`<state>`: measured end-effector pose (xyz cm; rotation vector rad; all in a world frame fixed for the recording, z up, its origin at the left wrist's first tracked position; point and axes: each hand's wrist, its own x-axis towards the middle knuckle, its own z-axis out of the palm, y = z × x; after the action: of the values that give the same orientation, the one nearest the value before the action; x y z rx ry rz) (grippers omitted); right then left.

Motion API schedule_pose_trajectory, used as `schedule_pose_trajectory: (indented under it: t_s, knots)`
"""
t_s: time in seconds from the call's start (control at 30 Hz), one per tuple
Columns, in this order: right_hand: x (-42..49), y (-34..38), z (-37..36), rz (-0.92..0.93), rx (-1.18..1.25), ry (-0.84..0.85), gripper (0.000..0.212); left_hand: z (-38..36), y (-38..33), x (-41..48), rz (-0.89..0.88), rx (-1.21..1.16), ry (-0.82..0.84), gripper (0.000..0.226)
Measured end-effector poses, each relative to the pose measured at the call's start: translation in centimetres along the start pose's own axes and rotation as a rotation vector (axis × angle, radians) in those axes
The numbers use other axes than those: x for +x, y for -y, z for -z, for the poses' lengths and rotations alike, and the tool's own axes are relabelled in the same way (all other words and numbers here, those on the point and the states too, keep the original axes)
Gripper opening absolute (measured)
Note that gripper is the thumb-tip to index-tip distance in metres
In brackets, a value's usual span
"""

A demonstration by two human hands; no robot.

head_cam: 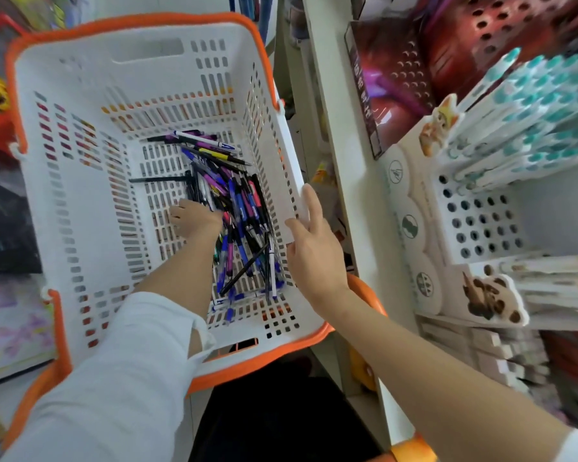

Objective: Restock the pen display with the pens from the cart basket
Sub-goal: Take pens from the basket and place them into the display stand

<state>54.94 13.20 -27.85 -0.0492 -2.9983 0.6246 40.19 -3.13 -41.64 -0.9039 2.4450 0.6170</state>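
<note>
A: L hand?
B: In basket, fingers at pens, left edge; can't tell if gripping.
A: R hand?
B: Fingers straight, apart, touching basket wall. Display right of them.

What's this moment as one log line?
phase: fetching pens | left hand: in basket at pens, grip unclear | right hand: open, against basket wall | pen display: some empty holes

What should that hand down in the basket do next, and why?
Probably close the left hand round a few pens: it lies at the pile's edge with no pen clearly gripped, while the right hand rests against the basket wall.
</note>
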Motion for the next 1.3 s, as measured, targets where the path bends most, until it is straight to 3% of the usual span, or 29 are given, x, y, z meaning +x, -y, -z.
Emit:
schedule_pose_trajectory:
  t_s: [0.13,0.53,0.7,0.83,0.9,1.03,1.17,1.23,1.3]
  knots:
    - [-0.1,0.0,-0.1,-0.001,0.003,-0.008,0.034,-1.6,2.3,-2.1,-0.089,-0.026,-0.093,0.072]
    - [0.0,-0.7,-0.9,-0.007,-0.025,0.006,0.008,-0.7,3.8,-6.1,-0.087,-0.184,0.145,0.069]
    - [-0.1,-0.3,-0.5,-0.017,-0.040,0.018,0.010,1.6,4.1,-6.3,-0.070,-0.242,0.229,0.072]
    - [-0.5,0.1,0.2,-0.008,-0.030,0.031,0.012,3.5,4.8,-6.9,-0.083,-0.201,0.264,0.035]
    - [-0.8,0.2,0.3,-0.004,-0.029,0.036,0.016,3.6,5.2,-7.0,-0.108,-0.225,0.265,0.047]
    - [-1.6,0.3,0.3,-0.039,-0.038,0.067,0.020,4.2,5.6,-8.0,-0.112,-0.311,0.289,0.032]
    - [-2.1,0.2,0.2,-0.061,-0.056,0.055,0.019,5.3,5.6,-9.3,-0.094,-0.454,0.289,0.049]
    - [-2.1,0.1,0.2,-0.045,-0.064,0.026,0.027,6.3,5.5,-9.8,-0.057,-0.553,0.362,0.028]
    - [-1.8,-0.1,0.2,-0.029,-0.094,0.008,0.038,7.5,5.5,-10.1,0.056,-0.670,0.516,0.021]
